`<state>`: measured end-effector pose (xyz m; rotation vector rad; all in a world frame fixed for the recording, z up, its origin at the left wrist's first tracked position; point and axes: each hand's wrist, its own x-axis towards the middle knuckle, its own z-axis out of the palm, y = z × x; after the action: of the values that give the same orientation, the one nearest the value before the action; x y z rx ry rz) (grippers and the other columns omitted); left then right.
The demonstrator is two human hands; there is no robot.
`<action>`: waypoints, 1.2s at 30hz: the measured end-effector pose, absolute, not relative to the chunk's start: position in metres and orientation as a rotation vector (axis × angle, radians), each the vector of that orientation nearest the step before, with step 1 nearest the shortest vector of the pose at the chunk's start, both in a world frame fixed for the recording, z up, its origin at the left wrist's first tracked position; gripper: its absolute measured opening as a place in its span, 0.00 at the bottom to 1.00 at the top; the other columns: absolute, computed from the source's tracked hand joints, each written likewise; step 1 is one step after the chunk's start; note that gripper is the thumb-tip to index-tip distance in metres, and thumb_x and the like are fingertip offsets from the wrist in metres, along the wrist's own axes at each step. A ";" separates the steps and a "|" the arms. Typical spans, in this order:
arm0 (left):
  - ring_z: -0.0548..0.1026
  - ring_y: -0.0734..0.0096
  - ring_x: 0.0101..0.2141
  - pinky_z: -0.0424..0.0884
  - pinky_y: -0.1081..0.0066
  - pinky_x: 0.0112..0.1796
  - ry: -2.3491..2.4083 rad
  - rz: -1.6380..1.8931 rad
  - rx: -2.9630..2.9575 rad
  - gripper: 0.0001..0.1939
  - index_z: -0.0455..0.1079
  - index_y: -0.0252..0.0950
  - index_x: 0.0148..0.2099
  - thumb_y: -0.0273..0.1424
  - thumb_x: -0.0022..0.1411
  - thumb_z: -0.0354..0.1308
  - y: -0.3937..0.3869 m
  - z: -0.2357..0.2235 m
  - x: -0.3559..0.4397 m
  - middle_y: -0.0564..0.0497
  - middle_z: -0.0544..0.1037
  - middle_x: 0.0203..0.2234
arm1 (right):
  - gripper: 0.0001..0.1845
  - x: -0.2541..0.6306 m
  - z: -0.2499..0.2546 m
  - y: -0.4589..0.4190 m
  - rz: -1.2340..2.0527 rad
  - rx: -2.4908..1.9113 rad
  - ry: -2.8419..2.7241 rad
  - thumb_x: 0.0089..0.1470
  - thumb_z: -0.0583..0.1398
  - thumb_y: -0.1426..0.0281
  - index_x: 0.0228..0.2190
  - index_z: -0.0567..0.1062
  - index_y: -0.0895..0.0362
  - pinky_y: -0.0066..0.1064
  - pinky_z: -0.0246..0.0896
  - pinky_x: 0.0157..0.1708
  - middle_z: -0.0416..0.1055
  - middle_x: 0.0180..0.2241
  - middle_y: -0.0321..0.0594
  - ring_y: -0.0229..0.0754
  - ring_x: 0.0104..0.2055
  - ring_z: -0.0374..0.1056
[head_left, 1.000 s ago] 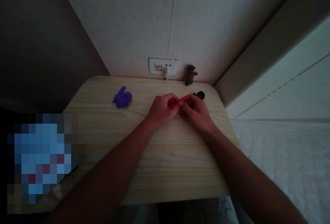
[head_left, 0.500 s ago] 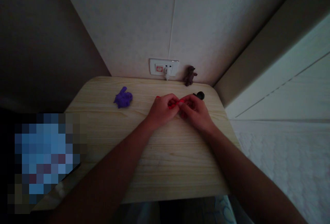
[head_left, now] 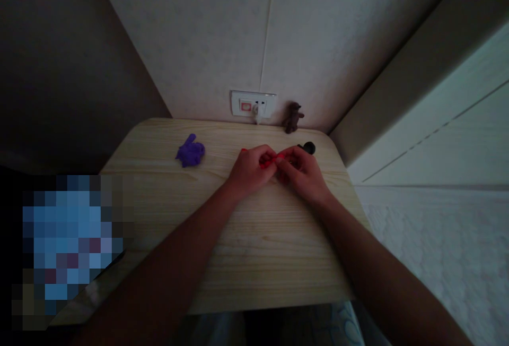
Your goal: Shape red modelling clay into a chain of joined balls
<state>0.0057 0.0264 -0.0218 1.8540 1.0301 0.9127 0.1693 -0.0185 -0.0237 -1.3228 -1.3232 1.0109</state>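
Note:
My left hand (head_left: 254, 170) and my right hand (head_left: 303, 171) meet above the right half of the wooden tabletop (head_left: 254, 261). Between their fingertips they pinch a small piece of red modelling clay (head_left: 267, 164). Fingers cover most of it, so its shape is hard to tell. More red shows under the right fingers and just past the left knuckles. Just beyond the right hand lies a small black round piece (head_left: 309, 148), partly covered by that hand.
A purple clay lump (head_left: 191, 152) rests on the left of the table. At the back right a dark brown bear-like figure (head_left: 293, 118) stands near the wall. A wall socket (head_left: 253, 104) with a white plug sits behind the table. White quilted bedding (head_left: 437, 261) lies to the right.

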 end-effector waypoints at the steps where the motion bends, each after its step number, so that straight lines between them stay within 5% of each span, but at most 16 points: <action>1: 0.79 0.73 0.32 0.71 0.73 0.35 1.031 0.912 1.856 0.05 0.77 0.36 0.39 0.29 0.60 0.62 0.026 -0.022 0.006 0.53 0.84 0.31 | 0.23 0.169 -0.024 -0.019 1.014 -1.324 -1.321 0.54 0.69 0.49 0.36 0.74 0.55 0.30 0.63 0.23 0.73 0.24 0.33 0.36 0.23 0.68; 36: 0.80 0.72 0.33 0.72 0.72 0.37 1.022 0.911 1.853 0.04 0.77 0.36 0.38 0.29 0.60 0.62 0.026 -0.022 0.007 0.52 0.84 0.32 | 0.19 0.170 -0.024 -0.018 0.995 -1.338 -1.340 0.56 0.68 0.52 0.35 0.74 0.54 0.30 0.62 0.23 0.72 0.23 0.33 0.37 0.22 0.68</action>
<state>0.0067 0.0265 -0.0221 1.8531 1.0224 0.9112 0.1702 -0.0178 -0.0239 -1.3384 -1.3402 0.9948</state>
